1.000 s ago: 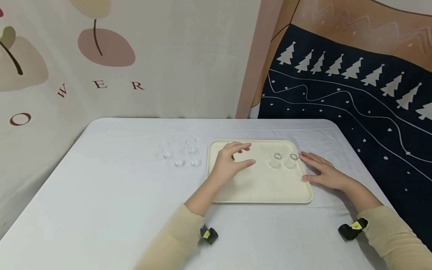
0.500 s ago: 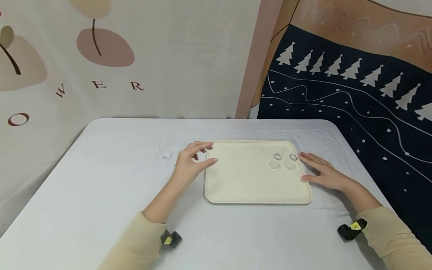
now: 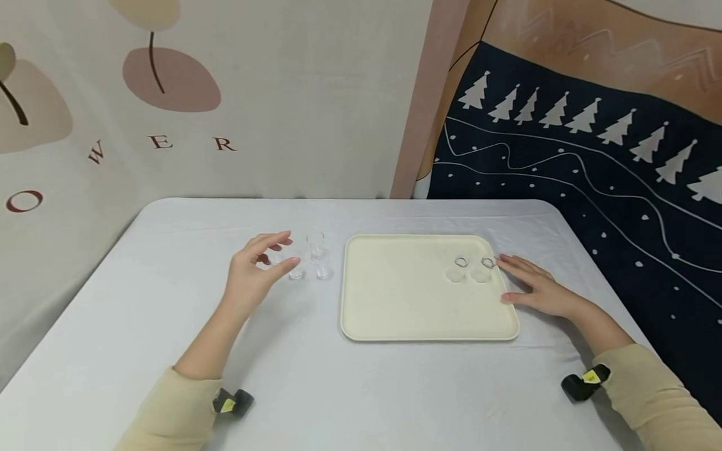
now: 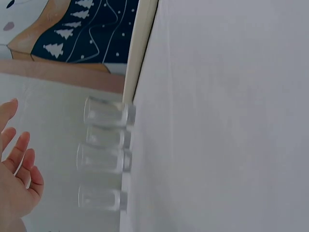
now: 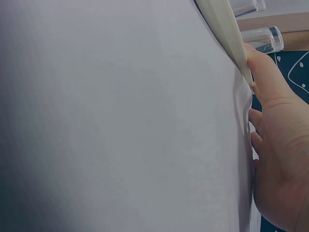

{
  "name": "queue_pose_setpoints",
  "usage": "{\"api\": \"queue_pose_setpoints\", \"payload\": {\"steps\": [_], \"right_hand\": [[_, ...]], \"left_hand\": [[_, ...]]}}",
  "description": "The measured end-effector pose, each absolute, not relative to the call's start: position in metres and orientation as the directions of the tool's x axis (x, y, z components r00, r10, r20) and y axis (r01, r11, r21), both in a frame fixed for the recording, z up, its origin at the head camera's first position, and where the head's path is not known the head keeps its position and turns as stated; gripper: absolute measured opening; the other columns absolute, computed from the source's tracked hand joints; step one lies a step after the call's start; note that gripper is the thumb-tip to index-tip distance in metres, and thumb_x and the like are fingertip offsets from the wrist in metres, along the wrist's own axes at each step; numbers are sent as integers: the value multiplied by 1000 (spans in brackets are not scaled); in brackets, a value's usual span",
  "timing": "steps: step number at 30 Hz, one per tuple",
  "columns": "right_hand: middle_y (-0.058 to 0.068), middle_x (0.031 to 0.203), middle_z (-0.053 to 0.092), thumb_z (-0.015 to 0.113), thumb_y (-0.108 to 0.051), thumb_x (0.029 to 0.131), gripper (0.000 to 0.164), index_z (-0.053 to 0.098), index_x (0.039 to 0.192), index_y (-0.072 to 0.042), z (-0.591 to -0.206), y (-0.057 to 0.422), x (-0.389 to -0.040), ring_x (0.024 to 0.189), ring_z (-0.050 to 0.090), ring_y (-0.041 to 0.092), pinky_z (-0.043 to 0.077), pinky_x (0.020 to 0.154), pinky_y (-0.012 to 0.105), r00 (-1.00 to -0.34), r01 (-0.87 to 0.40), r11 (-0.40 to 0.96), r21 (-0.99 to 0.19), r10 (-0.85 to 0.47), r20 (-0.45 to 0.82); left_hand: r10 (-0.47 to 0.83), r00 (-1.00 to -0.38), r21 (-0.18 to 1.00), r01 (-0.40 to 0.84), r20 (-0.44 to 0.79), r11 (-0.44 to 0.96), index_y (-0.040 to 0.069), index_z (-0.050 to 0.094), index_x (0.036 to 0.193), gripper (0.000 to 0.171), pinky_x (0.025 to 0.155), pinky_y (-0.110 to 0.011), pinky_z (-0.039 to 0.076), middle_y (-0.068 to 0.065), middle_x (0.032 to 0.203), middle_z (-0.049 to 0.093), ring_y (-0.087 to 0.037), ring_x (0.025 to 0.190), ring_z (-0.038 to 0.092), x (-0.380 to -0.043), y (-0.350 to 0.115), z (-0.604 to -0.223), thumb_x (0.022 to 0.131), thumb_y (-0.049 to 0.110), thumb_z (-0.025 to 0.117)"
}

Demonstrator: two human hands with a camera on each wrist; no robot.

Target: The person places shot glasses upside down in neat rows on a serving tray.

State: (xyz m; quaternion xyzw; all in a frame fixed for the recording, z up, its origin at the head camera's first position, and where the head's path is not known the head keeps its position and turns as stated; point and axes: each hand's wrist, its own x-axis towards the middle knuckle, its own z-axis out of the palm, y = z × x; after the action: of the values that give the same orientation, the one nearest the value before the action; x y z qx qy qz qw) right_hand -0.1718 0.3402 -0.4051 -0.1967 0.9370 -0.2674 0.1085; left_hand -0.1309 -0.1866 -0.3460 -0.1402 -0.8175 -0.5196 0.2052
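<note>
Several small clear glasses [image 3: 322, 270] stand upright on the white cloth left of the tray; the left wrist view shows their thick bases [image 4: 126, 161] down on the cloth. My left hand [image 3: 248, 272] is at their left side, thumb and fingers apart, holding nothing, and overlaps one glass in the head view. Two more glasses [image 3: 481, 270] stand near the right end of the cream tray [image 3: 395, 313], their thick ends up, as the right wrist view shows on one glass [image 5: 263, 39]. My right hand [image 3: 541, 291] rests with extended fingers at the tray's right edge, thumb against its rim.
A white cloth [image 3: 338, 388] covers the table. Behind it hang a pale printed curtain [image 3: 316, 106] and, to the right, a dark blue cloth with white trees [image 3: 553, 169]. A small black device [image 3: 234, 404] sits at each wrist.
My left hand has moved left, from over the tray, past the front of the standing glasses to their left side. The right hand has stayed at the tray's edge.
</note>
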Motion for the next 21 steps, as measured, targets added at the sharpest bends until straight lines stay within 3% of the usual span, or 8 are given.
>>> {"api": "queue_pose_setpoints", "payload": {"steps": [4,9,14,21], "right_hand": [[23,155,16,69,-37,87,80,28,151,-9,-406,340,-172,139,6,47,2,101,71,-899,-308,782,-542,-425,-102],[23,155,15,69,-37,88,80,28,151,-10,-407,341,-173,139,6,47,2,101,71,-898,-314,782,-538,-429,-100],[22,155,16,69,-37,87,80,28,151,-10,-408,342,-173,139,6,47,2,101,71,-898,-313,780,-541,-429,-98],[23,154,17,69,-35,88,79,28,151,-9,-405,340,-172,139,7,48,4,101,71,-893,-324,768,-552,-441,-90]], "left_hand": [[-24,-872,784,428,489,450,2,64,122,45,74,-26,40,-14,108,65,-17,96,53,-134,-204,-349,79,-2,76],[-62,-889,793,373,455,481,3,62,126,47,73,-21,40,-16,111,64,-14,97,53,-143,-226,-359,81,1,75],[-77,-916,807,305,394,505,4,59,129,49,73,-18,39,-15,115,63,-21,101,52,-155,-240,-368,83,6,75],[-56,-964,830,192,259,523,4,55,134,53,79,-24,36,-17,123,61,-25,107,50,-167,-250,-380,86,14,74]]}}
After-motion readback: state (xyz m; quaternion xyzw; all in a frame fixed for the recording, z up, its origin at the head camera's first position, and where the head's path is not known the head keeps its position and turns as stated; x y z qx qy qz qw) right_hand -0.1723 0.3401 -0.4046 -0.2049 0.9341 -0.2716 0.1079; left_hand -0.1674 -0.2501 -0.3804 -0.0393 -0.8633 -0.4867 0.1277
